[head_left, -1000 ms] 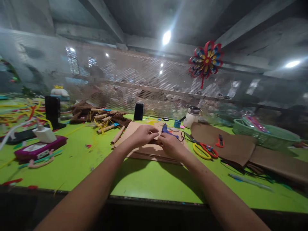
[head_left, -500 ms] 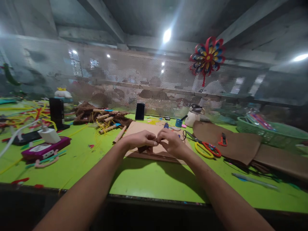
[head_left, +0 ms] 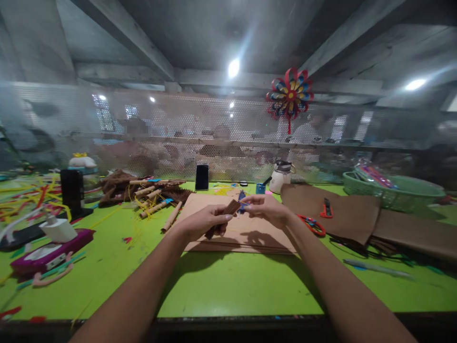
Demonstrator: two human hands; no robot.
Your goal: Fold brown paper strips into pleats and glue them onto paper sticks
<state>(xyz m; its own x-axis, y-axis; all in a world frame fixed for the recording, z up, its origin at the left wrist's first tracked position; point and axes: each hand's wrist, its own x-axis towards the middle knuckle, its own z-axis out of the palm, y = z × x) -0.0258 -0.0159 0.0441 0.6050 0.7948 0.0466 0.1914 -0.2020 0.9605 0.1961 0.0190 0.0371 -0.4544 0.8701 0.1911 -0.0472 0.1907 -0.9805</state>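
My left hand point(head_left: 207, 222) is closed around a folded strip of brown paper point(head_left: 232, 207), pleated, with its far end pointing up to the right. Just right of it, my right hand point(head_left: 266, 208) has thumb and fingers pinched together. Something thin shows at those fingertips, too small to name. Both hands are above a stack of light brown cardboard point(head_left: 200, 245) on the green table. A dark blue object point(head_left: 242, 196) stands behind the fingertips, partly hidden. Scissors with red-orange handles point(head_left: 312, 225) lie beside my right forearm, which covers part of them.
To the left lie brown paper rolls point(head_left: 171, 218), a purple power strip point(head_left: 53, 252) and a phone on a stand point(head_left: 72, 193). Another phone point(head_left: 202, 177) stands behind the cardboard. Rightward are brown paper sheets point(head_left: 346, 214), a red cutter point(head_left: 326, 208) and a green basket point(head_left: 396, 193).
My hands have moved apart; the right has shifted rightward and the folded brown paper now shows in the left. The view has shifted, and my right forearm now covers the yellow scissor handle.
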